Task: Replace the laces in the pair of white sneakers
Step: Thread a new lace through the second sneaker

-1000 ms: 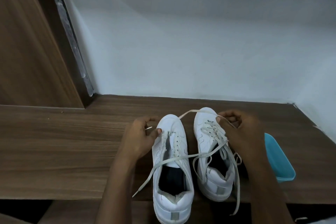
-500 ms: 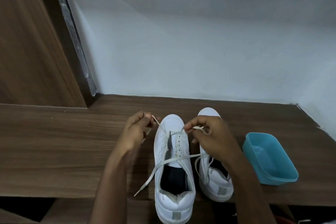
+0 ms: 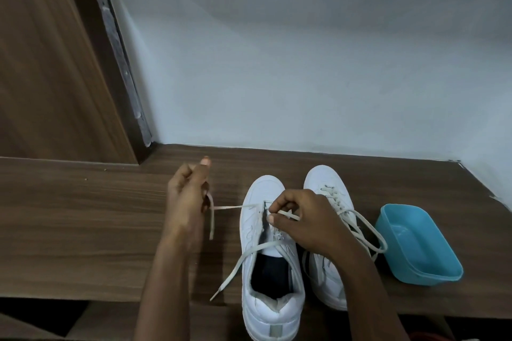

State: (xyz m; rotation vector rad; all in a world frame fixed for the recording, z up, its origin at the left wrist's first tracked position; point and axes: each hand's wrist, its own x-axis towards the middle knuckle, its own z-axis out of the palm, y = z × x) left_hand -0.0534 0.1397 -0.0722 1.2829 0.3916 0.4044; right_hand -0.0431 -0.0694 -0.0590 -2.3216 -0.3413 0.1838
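The left hand (image 3: 188, 196) has its fingers curled round a lace (image 3: 230, 207), one fingertip stretched forward. The right hand (image 3: 303, 220), knuckles up, pinches what seems the same lace between thumb and forefinger; both forearms reach forward

Open tabletop (image 3: 69, 230) on the left, clutter on the right

Bare surface lay wide beyond the left grip (image 3: 185, 202); a taut lace (image 3: 230, 207) ran from it to the left sneaker (image 3: 263, 191), barring the gap between them. The right grip (image 3: 302, 221) sat over that sneaker's tongue, the right sneaker (image 3: 324, 177) close alongside. A blue tub (image 3: 432, 274) stood near the pair, looped lace (image 3: 368, 230) filling the space between. A wall (image 3: 304, 63) closed the far side, a wooden panel (image 3: 41, 63) the far left.
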